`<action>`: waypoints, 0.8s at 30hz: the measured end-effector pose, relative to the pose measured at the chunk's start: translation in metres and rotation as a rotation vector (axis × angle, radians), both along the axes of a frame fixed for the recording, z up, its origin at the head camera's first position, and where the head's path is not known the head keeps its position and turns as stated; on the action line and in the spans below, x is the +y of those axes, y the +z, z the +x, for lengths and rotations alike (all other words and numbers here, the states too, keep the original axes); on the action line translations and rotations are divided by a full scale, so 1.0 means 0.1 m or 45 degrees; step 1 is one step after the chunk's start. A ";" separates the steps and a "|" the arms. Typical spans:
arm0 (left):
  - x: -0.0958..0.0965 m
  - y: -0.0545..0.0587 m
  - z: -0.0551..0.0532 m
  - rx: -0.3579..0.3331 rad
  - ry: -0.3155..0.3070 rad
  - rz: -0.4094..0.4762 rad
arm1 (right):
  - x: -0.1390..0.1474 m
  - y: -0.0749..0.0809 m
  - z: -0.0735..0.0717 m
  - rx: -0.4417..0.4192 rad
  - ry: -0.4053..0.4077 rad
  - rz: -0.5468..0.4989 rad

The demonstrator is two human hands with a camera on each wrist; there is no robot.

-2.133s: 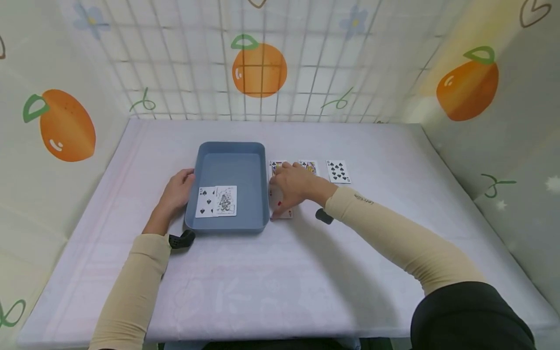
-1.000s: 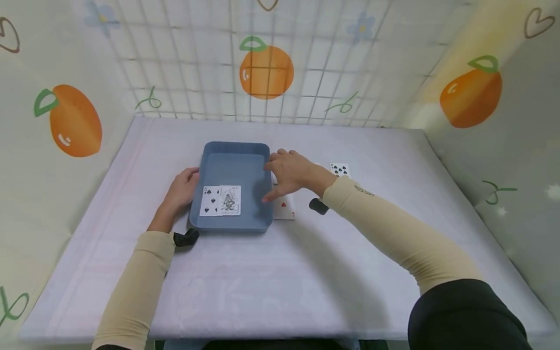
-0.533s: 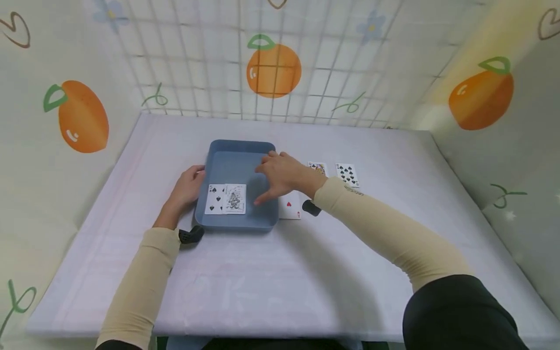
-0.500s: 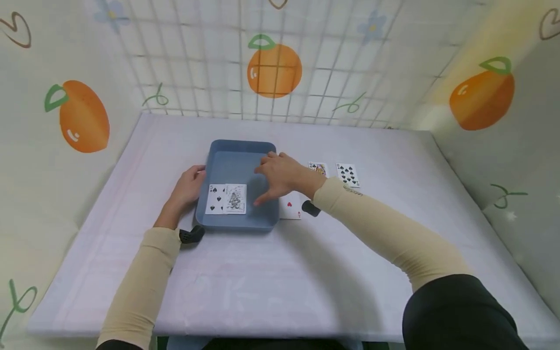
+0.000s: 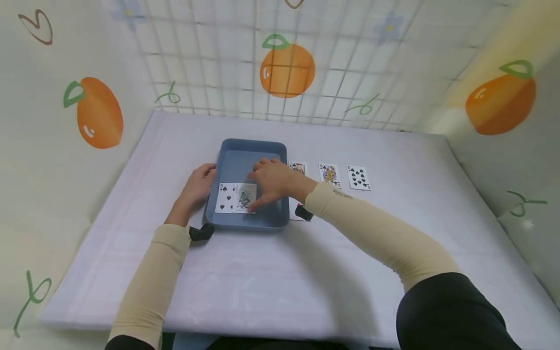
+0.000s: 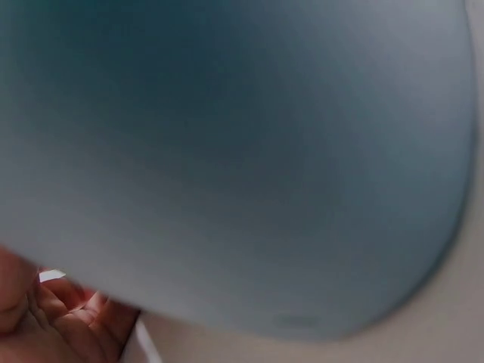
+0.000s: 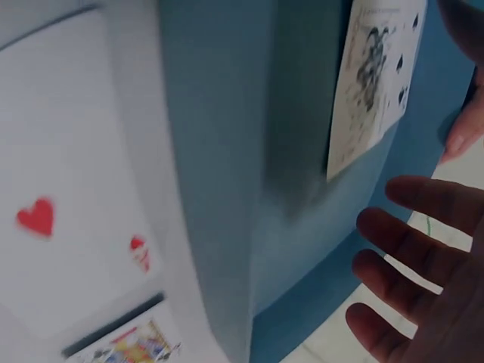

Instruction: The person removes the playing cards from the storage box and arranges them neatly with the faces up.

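Note:
Two playing cards lie inside the blue tray: a five of spades and, overlapping it, a joker. My right hand is over the tray, its fingers and thumb spread apart. Its thumb is near the joker's edge in the head view, and nothing shows between the fingers in the right wrist view. My left hand rests against the tray's left outer side. The tray's wall fills most of the left wrist view and hides part of that hand.
On the table right of the tray lie a heart card, partly hidden in the head view, a face card, another face card and a ten of spades. A printed cloth wall stands behind.
My right hand has moved left from the cards beside the tray to above the joker. The face cards it covered show again. The left hand stays by the tray; the head view has shifted.

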State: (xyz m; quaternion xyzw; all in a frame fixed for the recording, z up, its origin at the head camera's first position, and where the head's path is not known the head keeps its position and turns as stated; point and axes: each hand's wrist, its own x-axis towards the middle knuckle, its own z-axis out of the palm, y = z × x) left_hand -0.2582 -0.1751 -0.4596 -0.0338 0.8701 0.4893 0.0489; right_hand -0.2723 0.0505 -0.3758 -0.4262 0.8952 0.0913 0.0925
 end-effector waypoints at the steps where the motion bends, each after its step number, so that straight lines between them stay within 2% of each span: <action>1: 0.00 0.00 0.00 -0.005 0.003 0.004 | -0.02 -0.02 0.00 -0.002 0.008 -0.004; 6: 0.01 -0.01 0.00 -0.012 0.012 0.024 | -0.15 -0.09 0.00 0.003 0.028 0.004; 12: 0.00 0.00 0.01 0.021 0.000 0.034 | -0.23 -0.12 -0.02 0.008 0.045 0.025; 24: 0.00 -0.02 -0.01 0.012 0.029 0.035 | -0.29 -0.14 -0.05 0.016 0.005 0.086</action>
